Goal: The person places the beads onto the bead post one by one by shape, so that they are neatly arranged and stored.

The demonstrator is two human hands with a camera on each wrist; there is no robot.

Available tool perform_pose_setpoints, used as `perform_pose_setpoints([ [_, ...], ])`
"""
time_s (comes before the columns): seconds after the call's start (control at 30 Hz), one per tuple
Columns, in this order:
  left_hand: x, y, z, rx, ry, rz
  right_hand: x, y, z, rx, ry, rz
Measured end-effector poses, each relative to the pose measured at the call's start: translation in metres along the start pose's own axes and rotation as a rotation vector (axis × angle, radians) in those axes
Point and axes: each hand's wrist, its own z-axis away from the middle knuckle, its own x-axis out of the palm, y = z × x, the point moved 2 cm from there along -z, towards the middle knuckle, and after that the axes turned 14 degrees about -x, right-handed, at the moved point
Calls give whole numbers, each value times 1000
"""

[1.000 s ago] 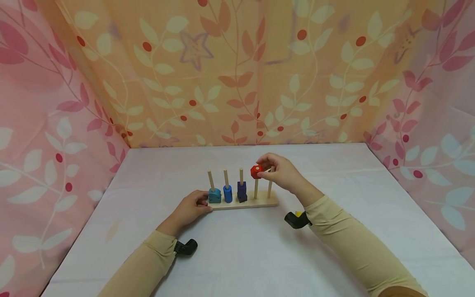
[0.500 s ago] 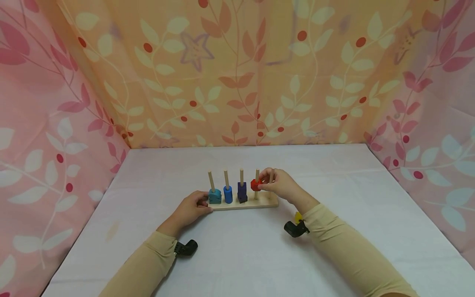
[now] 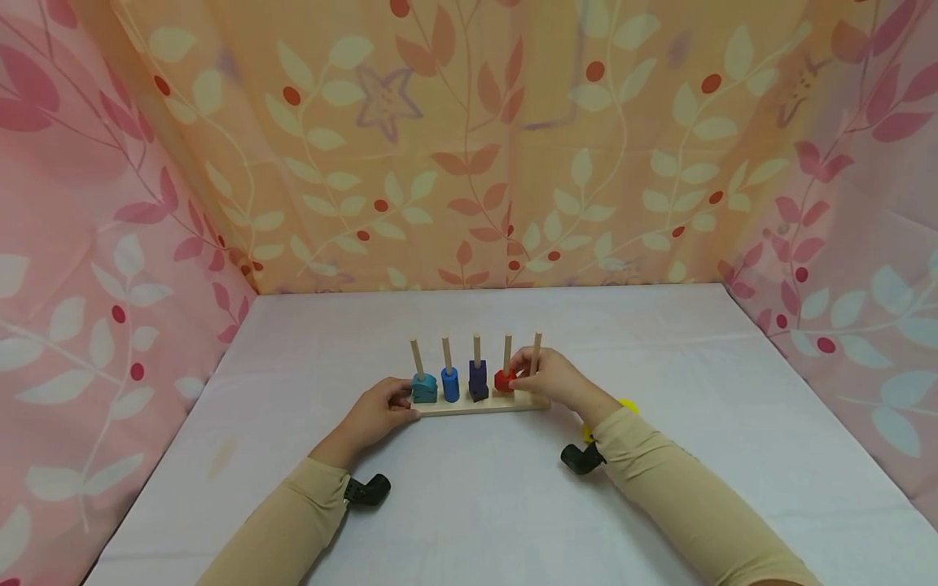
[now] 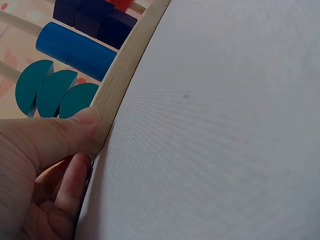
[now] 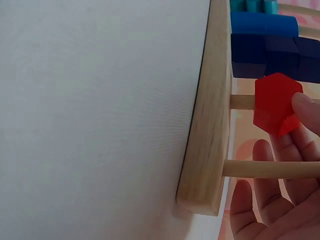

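Note:
A wooden peg board (image 3: 472, 408) with a row of upright pegs stands on the white-covered table. My left hand (image 3: 370, 417) grips its left end, the thumb on the front edge in the left wrist view. Teal half-round blocks (image 4: 57, 92), blue cylinders (image 4: 75, 50) and dark purple blocks (image 4: 95, 20) sit on the first three pegs from the left. On the fourth peg is a red hexagonal block (image 5: 275, 102), which my right hand (image 3: 560, 381) pinches between thumb and fingers. A gap separates it from the base in the right wrist view. The rightmost peg (image 5: 270, 169) is bare, beside my right fingers.
Yellow pieces (image 3: 628, 404) lie partly hidden behind my right wrist. A black wrist camera (image 3: 582, 458) juts from the right sleeve, another (image 3: 369, 490) from the left. Patterned curtains (image 3: 469, 146) border the table at the back and both sides.
My right hand has lowered the red hexagonal block from the top of the fourth peg to near the base. More of the yellow pieces shows. The left hand has stayed on the peg board.

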Motion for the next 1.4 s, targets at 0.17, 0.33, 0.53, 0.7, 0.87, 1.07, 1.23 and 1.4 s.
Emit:
perform_pose_setpoints([
  [0.17, 0, 1, 1, -3, 0, 5, 2, 2, 0, 17, -14, -2],
  [0.33, 0, 1, 1, -8, -1, 13, 4, 4, 1, 31, -30, -6],
  [0.53, 1, 2, 1, 1, 1, 11, -5, 2, 7, 33, -70, 32],
  [0.7, 1, 2, 2, 0, -4, 12, -23, -2, 20, -18, -112, 87],
  [0.87, 0, 1, 1, -5, -5, 15, -41, -4, 36, -64, -164, 119],
  [1.07, 0, 1, 0, -7, -5, 20, -54, 2, 57, -45, -239, 115],
  [1.23, 1, 0, 0, -10, -2, 14, -58, 10, 73, -36, -301, 107],
  [1.4, 1, 1, 1, -9, 4, 7, -61, 14, 84, -57, -369, 107],
])
